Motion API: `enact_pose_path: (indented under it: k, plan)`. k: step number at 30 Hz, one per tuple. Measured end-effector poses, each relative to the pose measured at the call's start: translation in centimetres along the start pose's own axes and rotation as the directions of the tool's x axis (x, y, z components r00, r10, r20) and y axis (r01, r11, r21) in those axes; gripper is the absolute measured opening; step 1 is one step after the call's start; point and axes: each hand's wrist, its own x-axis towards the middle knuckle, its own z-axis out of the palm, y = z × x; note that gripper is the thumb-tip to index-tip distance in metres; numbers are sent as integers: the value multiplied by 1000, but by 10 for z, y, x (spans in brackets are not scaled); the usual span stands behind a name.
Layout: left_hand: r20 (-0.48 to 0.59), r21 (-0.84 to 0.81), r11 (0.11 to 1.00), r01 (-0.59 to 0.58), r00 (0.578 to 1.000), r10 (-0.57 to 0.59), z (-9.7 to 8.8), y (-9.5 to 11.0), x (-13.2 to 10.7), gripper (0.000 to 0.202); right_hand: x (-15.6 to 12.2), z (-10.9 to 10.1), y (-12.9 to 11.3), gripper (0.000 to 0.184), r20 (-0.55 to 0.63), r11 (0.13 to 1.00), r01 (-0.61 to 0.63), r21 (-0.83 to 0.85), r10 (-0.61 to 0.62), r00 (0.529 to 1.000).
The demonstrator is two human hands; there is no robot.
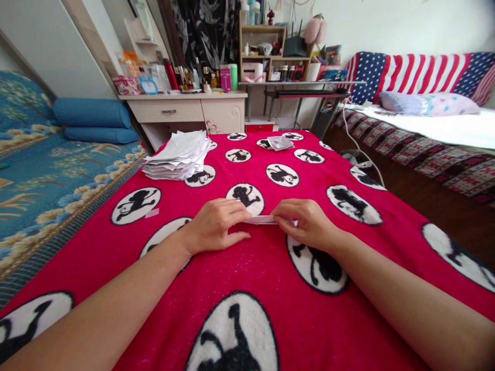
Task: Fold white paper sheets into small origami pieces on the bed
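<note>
White folded paper strip (263,220) mid-way across red blanket (232,273), running left-right between both hands. Right hand (303,219): thumb and fingers clamped on strip's right end. Left hand (214,221): fingers at its left end, thumb spread apart on near side. Paper stack (178,157) far left, close to blanket's left edge; clear packet (280,143) near far edge. Both well apart from hands, wide room between.

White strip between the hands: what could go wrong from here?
The white strip might slip at its left end: the left hand's thumb stands apart from it, while the right hand pinches the other end.

The paper stack has ragged edges; a tug on the red cover could make sheets slide.
</note>
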Motion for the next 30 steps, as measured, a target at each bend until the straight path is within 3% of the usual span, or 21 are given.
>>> enact_pose_path:
  k: [4, 7, 10, 13, 15, 19, 24, 30]
  plan:
    - [-118, -102, 983, 152, 979, -164, 7, 1, 1, 19, 2, 4, -2, 18, -62, 934, -220, 282, 246, 967]
    - [-171, -325, 894, 308, 911, -376, 8, 3, 5, 16, 1, 4, -2, 30, -40, 764, -293, 575, 383, 923]
    - [-92, -631, 657, 413, 801, -592, 9, 5, 10, 26, 0, 5, 0, 40, -37, 516, -191, 835, 400, 916]
    - [59, -864, 327, 382, 724, -687, 14, 10, 14, 40, 2, 9, -1, 49, -5, 343, -138, 929, 384, 923]
    - [132, -921, 180, 345, 711, -691, 17, 15, 15, 45, 5, 13, -6, 47, 46, 318, -191, 929, 413, 910]
    - [232, -936, 57, 348, 732, -641, 20, 27, 18, 46, 10, 18, -15, 29, 93, 365, -284, 887, 460, 883]
    - [402, -869, 25, 495, 734, -548, 18, 35, 19, 32, 11, 17, -15, 31, -4, 428, -274, 861, 546, 838]
    - [432, -837, 52, 545, 716, -548, 16, 36, 20, 23, 10, 20, -10, 32, -40, 405, -255, 878, 592, 805]
